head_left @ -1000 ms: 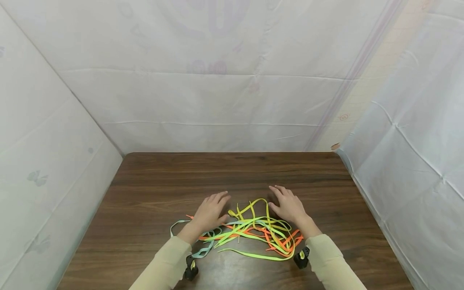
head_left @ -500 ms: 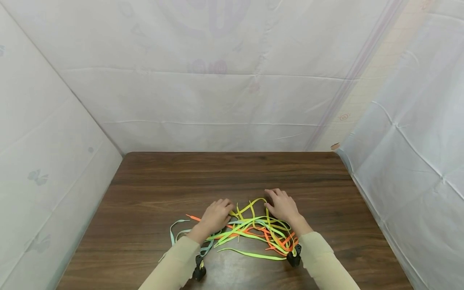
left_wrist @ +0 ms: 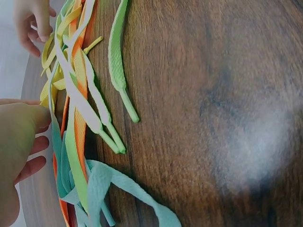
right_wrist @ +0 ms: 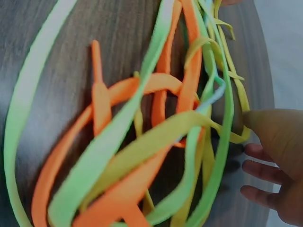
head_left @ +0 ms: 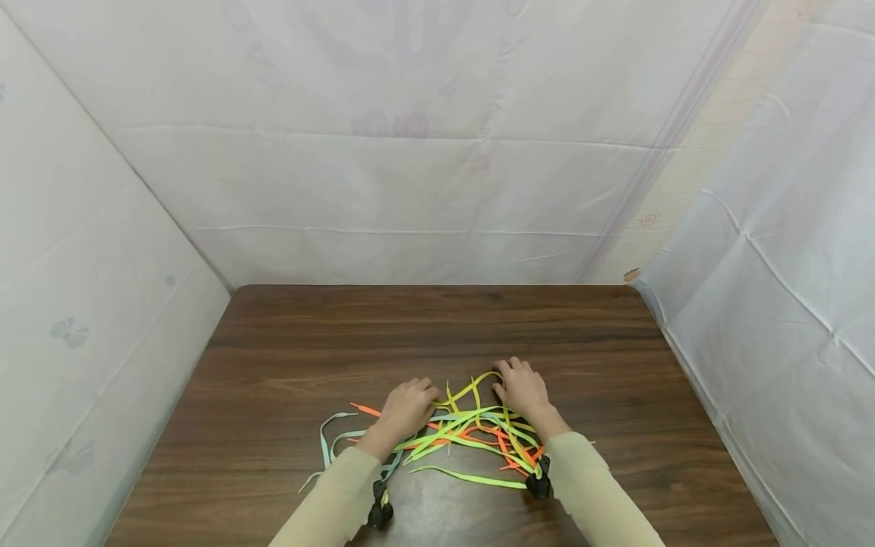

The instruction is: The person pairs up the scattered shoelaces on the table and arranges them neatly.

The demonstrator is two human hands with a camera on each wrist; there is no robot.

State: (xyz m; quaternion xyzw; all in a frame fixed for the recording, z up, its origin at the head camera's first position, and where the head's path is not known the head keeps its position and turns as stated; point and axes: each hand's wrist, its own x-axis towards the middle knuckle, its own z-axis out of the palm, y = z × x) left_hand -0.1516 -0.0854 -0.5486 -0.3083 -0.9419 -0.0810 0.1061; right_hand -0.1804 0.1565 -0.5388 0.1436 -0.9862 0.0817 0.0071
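Note:
A tangle of flat shoelaces lies on the table: a yellow shoelace (head_left: 466,392) at the far side, lime green shoelaces (head_left: 465,478), orange shoelaces (right_wrist: 101,106) and pale teal shoelaces (left_wrist: 128,183). At the left end of the yellow one, my left hand (head_left: 408,406) pinches it between thumb and forefinger; the other fingers are bent, as the left wrist view shows. My right hand (head_left: 522,389) is at the yellow loop's right bend, thumb over the lace and fingers curled beneath. Its forefinger is mostly hidden in the right wrist view. Both forearms cover parts of the tangle.
The dark wood table (head_left: 287,342) is enclosed by pale sheets (head_left: 383,197) at the back and both sides. A black wrist device (head_left: 538,480) sits low over the tangle's right end; another wrist device (head_left: 380,507) is below the left cuff.
My left hand has moved right and closed on the yellow shoelace's end. My right hand has come left and slightly down, from beside the yellow loop onto it. The tangle has barely shifted.

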